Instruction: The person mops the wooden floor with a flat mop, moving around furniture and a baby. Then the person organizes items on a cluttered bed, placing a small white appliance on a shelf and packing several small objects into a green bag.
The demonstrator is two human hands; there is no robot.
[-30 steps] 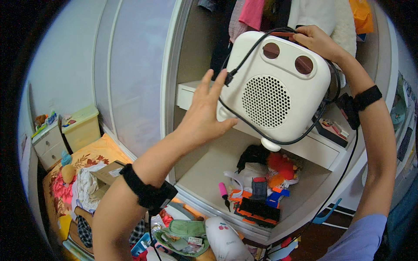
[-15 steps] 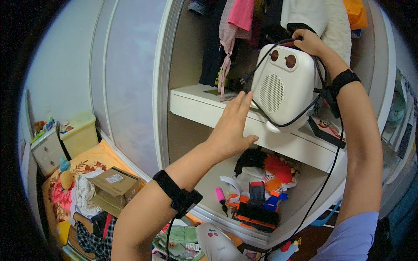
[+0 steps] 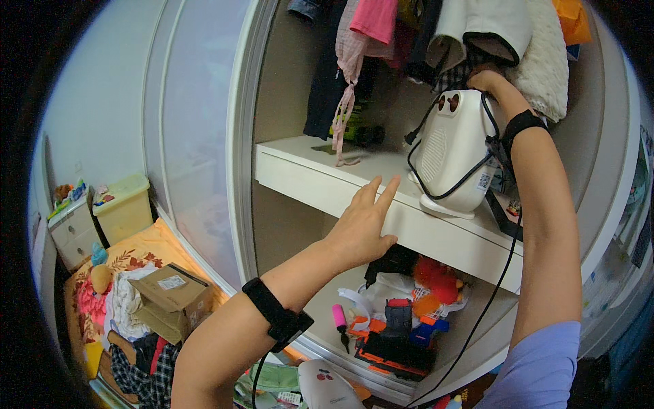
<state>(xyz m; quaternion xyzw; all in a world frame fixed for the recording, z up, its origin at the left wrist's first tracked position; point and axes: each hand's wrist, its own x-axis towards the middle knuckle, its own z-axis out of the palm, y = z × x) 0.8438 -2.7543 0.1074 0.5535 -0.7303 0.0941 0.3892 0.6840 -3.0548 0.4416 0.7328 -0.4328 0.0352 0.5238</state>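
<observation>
A white fan heater point(image 3: 449, 146) with a ribbed grille and two dark round knobs is at the white shelf point(image 3: 300, 160) of a wardrobe, turned partly sideways. Its base overlaps the shelf's front edge; whether it bears fully on the shelf I cannot tell. My right hand point(image 3: 485, 79) reaches over its top at the back, with the fingers mostly hidden behind it. A black cord point(image 3: 413, 167) loops round the heater, its plug hanging on the left side. My left hand point(image 3: 364, 221) is open in front of the shelf, fingers spread, holding nothing.
Clothes hang above the shelf, among them a pink garment point(image 3: 375, 20) and a fluffy white one point(image 3: 545, 61). A dark tray point(image 3: 502, 217) lies right of the heater. Several toys point(image 3: 398, 317) fill the lower compartment. At left, a cardboard box point(image 3: 176, 290) sits on the bed.
The heater has moved down and back toward the shelf and turned, showing its side. My right hand went with it, in among the hanging clothes. My left hand has shifted slightly down.
</observation>
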